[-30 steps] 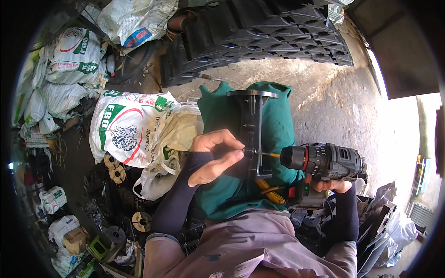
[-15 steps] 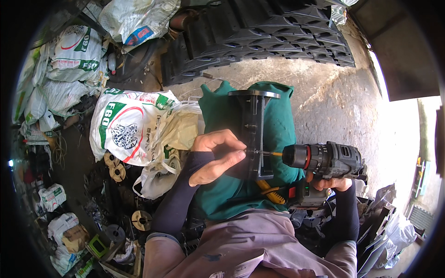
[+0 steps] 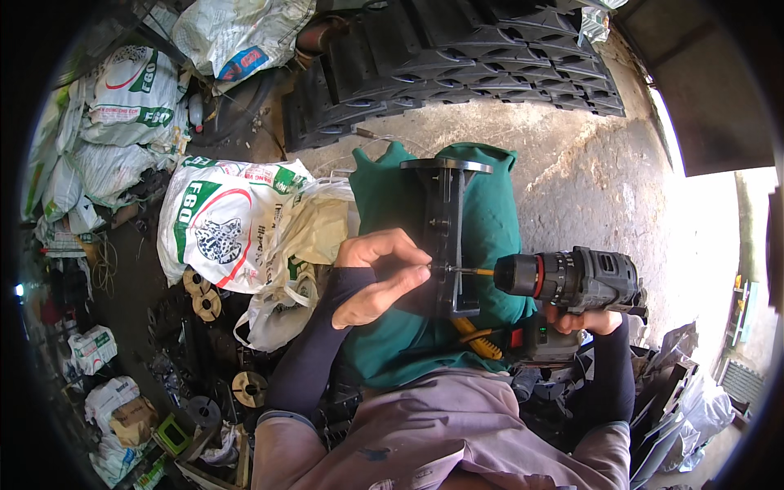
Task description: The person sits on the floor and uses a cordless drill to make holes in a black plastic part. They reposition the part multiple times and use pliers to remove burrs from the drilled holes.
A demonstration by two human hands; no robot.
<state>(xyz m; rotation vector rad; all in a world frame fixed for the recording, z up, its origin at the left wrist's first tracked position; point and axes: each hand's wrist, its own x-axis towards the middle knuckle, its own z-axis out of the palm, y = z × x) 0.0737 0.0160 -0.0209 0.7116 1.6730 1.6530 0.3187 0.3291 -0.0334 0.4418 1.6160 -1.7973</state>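
Observation:
A black plastic bracket-like part [image 3: 441, 233], with a wide flange at its far end, rests across my lap on the green trousers [image 3: 492, 212]. My left hand [image 3: 380, 273] pinches thumb and fingertips together at its left side; what they hold there is too small to make out. My right hand [image 3: 584, 321] grips the handle of a black cordless drill [image 3: 572, 278] lying sideways. From its chuck a thin bit [image 3: 478, 271] points left and reaches the part, level with my left fingertips. Small bolts [image 3: 441, 222] stick out along the part.
A yellow-handled tool [image 3: 480, 339] lies on my lap near the drill's battery. White sacks [image 3: 216, 224] stand to the left, with beige spool-like rings [image 3: 249, 389] below them. Stacked black ribbed panels [image 3: 465, 65] lie on the concrete floor [image 3: 572, 163] ahead.
The drill in my right hand has shifted very slightly left, toward the part. My left hand keeps its pinch in nearly the same place.

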